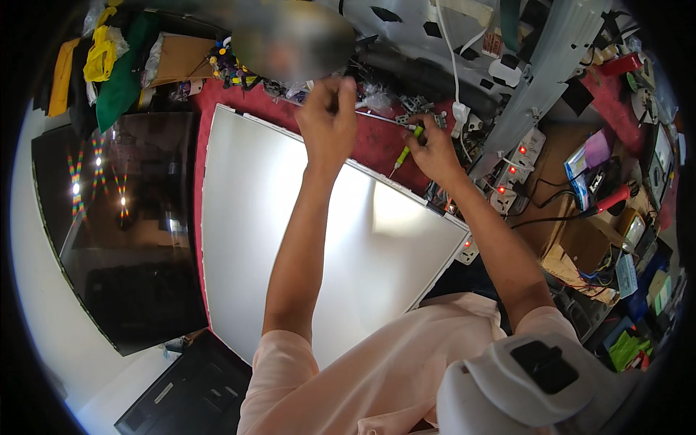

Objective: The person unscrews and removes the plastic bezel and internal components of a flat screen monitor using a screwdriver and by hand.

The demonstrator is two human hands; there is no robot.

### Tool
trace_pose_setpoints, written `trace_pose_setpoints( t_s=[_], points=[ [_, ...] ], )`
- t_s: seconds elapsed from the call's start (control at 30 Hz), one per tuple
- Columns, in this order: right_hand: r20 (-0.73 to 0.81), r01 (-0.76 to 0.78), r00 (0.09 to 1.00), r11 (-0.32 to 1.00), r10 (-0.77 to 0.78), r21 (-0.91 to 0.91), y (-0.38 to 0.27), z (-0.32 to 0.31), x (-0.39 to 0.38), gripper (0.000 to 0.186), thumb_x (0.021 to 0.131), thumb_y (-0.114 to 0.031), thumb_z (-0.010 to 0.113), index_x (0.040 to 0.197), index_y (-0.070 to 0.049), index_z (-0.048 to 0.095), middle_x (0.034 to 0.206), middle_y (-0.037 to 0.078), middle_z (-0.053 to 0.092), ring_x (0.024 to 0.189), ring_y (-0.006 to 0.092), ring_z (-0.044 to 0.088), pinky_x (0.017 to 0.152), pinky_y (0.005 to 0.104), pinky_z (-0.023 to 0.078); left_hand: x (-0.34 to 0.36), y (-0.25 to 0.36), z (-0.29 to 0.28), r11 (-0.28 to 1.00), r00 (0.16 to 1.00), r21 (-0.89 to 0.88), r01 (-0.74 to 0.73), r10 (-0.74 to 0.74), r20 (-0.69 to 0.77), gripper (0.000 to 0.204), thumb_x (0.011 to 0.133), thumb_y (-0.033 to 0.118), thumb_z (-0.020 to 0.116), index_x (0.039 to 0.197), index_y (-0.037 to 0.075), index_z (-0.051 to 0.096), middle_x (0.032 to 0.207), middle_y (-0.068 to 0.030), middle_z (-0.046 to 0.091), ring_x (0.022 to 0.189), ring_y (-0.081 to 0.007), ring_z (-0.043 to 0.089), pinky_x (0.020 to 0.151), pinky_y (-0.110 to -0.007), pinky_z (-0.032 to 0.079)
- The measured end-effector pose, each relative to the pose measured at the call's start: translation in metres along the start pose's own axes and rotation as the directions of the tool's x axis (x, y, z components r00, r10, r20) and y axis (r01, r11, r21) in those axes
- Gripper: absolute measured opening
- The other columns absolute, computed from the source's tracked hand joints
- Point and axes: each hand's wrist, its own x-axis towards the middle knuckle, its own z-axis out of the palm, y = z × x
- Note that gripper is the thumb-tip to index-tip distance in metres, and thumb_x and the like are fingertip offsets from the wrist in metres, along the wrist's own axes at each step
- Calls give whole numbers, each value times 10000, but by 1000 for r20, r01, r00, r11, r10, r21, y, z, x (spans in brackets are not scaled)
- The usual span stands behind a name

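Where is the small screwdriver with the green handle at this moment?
In the head view, the small green-handled screwdriver is in the right hand, over the red mat just past the far edge of the large white panel.

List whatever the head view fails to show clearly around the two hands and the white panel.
- Left hand: its closed fingers hide whatever it pinches; the grip's contents cannot be told.
- Small green-handled screwdriver: the right hand covers the handle's top; the tip is too small to read.
- Large white rectangular backlight panel: the forearms and pink shirt cover its near edge.
- Blurred patch above the left hand: nothing can be made out there.
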Motion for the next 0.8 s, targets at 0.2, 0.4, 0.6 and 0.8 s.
trace_pose_setpoints(
  t_s=[0.2,0.4,0.6,0.8],
  points=[
    [14,141,990,986,-140,-94,-19,4,4,271,851,-128,601,1069,-7,494,656,165,567,585,274,589,549,367,451,-53,-38,-7,958,707,156,240,-283,648,244,882,211,608,981,-8,648,736,-41,616,687,-95,512,632,-251,420],
    [69,92,994,995,-88,-49,-21,5,5,259,856,-101,572,1069,5,468,683,222,574,650,372,609,585,414,456,-40,-48,10,938,533,172,301,-315,785,192,889,135,563,952,-30,638,785,-62,655,693,-102,556,653,-252,441],
    [179,30,984,999,-25,-26,-19,-1,3,281,879,-120,542,1106,5,432,732,238,577,702,382,610,640,435,451,-44,-47,18,929,632,255,269,-370,681,154,838,118,639,872,-31,631,691,-48,620,656,-103,558,593,-270,452],
    [159,29,987,998,-19,-60,-19,-8,1,279,896,-119,508,1112,27,408,769,245,587,737,393,615,665,434,452,-47,-46,28,945,644,246,214,-326,692,148,819,128,662,833,-13,619,762,-58,640,688,-109,578,624,-267,464]
  ],
)
